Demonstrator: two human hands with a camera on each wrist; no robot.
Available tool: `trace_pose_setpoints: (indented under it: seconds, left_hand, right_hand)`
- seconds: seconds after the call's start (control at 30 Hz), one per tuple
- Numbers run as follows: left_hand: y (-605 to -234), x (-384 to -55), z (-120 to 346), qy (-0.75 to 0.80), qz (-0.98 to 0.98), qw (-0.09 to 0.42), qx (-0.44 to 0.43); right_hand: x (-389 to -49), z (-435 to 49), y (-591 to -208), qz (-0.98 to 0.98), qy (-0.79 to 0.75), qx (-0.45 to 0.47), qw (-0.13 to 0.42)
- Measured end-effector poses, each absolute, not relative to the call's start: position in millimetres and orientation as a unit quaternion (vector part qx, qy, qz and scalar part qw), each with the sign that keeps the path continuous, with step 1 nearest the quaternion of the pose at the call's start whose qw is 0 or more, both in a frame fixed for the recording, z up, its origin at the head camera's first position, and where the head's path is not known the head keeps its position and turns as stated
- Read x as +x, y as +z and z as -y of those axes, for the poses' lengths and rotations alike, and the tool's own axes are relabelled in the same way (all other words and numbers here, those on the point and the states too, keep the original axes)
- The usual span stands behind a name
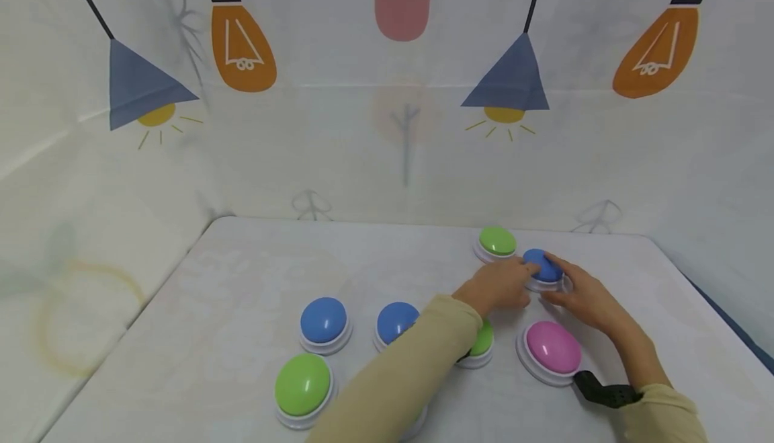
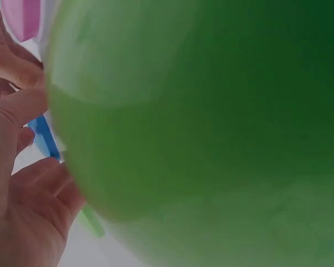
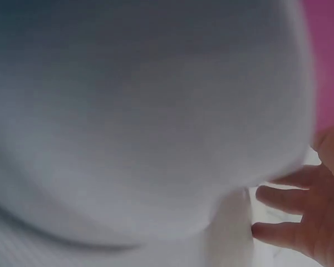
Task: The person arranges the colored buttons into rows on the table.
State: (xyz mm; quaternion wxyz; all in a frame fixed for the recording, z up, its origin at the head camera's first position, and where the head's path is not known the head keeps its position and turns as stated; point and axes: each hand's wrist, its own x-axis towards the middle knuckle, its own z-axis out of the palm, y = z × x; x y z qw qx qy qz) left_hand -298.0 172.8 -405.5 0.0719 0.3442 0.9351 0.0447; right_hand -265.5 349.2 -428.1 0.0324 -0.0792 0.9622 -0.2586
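Note:
A blue push button [image 1: 542, 267] with a white base stands at the back right of the table, between both hands. My left hand [image 1: 498, 285] reaches in from its left, a finger touching the blue dome. From the right, my right hand [image 1: 586, 300] holds the button, fingers at its upper side and thumb at its lower rim. A green push button [image 1: 498, 241] sits just behind my left hand. Nearer me lie a pink push button [image 1: 553, 347] and a green one [image 1: 482, 339], partly hidden by my left sleeve. In the left wrist view a green dome [image 2: 200, 122] covers most of the picture.
On the white table [image 1: 242, 261], a blue button [image 1: 323, 320] and a green button [image 1: 303, 385] stand at left. Another blue button [image 1: 396, 320] is partly behind my left sleeve. A printed cloth [image 1: 338, 140] hangs along the back. A black strap [image 1: 605, 390] is on my right wrist.

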Motion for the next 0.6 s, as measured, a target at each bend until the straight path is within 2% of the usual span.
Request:
trace_pose_setpoints:
  seconds: [0.1, 0.3, 0.6]
  left_hand:
    - [-406.1, -296.4, -174.8, 0.046, -0.935, 0.072, 0.344]
    - [-403.0, -291.6, -179.5, 0.104, -0.937, 0.111, 0.315]
    - [-403.1, -291.5, -178.2, 0.086, -0.94, 0.093, 0.318]
  right_hand:
    - [-266.0, -349.4, -429.1, -0.961, -0.259, -0.091, 0.02]
    - [-266.6, -349.6, -430.2, -0.963, -0.253, -0.097, 0.004]
    - [-265.3, -346.9, -428.3, -0.966, -0.245, -0.082, 0.004]
